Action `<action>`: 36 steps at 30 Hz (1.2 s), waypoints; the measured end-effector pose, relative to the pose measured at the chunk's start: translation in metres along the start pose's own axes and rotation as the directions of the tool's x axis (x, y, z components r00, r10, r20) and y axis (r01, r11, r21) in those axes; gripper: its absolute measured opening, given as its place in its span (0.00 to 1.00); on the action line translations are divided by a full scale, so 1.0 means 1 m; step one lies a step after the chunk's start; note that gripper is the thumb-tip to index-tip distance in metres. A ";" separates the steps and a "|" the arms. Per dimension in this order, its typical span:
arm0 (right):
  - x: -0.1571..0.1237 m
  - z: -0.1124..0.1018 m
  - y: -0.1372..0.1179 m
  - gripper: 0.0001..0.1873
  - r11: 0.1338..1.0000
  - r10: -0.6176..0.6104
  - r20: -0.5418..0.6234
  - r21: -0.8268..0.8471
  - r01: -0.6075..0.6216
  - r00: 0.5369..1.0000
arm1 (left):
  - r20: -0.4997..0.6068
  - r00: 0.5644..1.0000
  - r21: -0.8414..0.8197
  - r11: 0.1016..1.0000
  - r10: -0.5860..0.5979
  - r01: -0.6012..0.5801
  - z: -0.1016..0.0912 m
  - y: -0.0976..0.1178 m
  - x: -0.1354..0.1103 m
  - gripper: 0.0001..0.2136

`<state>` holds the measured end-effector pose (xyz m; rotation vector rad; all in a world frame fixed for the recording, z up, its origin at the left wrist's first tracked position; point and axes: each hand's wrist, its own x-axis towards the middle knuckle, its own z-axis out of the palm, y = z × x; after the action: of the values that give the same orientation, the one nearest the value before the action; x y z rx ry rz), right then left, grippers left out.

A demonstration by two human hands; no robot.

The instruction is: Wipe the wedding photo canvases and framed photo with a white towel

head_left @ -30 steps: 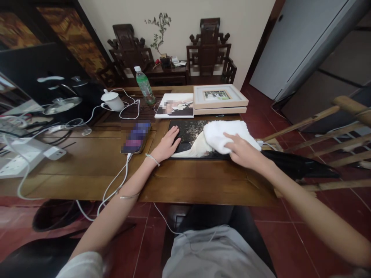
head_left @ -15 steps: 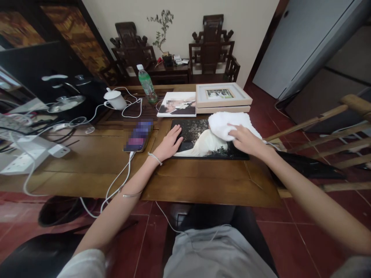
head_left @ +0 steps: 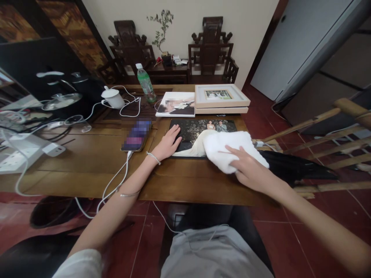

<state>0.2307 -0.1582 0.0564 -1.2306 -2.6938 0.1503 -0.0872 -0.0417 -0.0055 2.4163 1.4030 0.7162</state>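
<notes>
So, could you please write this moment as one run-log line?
left hand: flat on left end of photo panel | right hand: on white cloth covering its near right part | phone: on table, cable attached

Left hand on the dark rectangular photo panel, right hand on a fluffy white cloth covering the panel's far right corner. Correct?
Wrong corner: in the head view, the fluffy white cloth covers the near right corner; the far right one shows. Left hand on the dark rectangular photo panel, right hand on the cloth: correct.
</notes>
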 end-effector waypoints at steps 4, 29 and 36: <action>0.059 -0.003 0.030 0.23 0.996 0.062 -0.023 -0.058 -0.063 0.998 | -0.007 1.000 -0.011 1.000 0.011 -0.011 0.000 -0.002 0.000 0.26; 0.002 0.016 -0.029 0.21 0.999 -0.028 -0.043 0.017 0.028 0.999 | 0.026 0.998 -0.013 0.998 -0.054 0.054 -0.001 0.006 -0.001 0.26; 0.081 0.003 0.010 0.23 0.996 0.084 0.003 -0.034 -0.083 0.996 | 0.027 0.998 -0.013 0.999 -0.049 0.050 -0.002 0.006 -0.001 0.26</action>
<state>0.1850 -0.0905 0.0615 -1.3549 -2.6600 0.1189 -0.0846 -0.0452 -0.0014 2.3632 1.4376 0.6773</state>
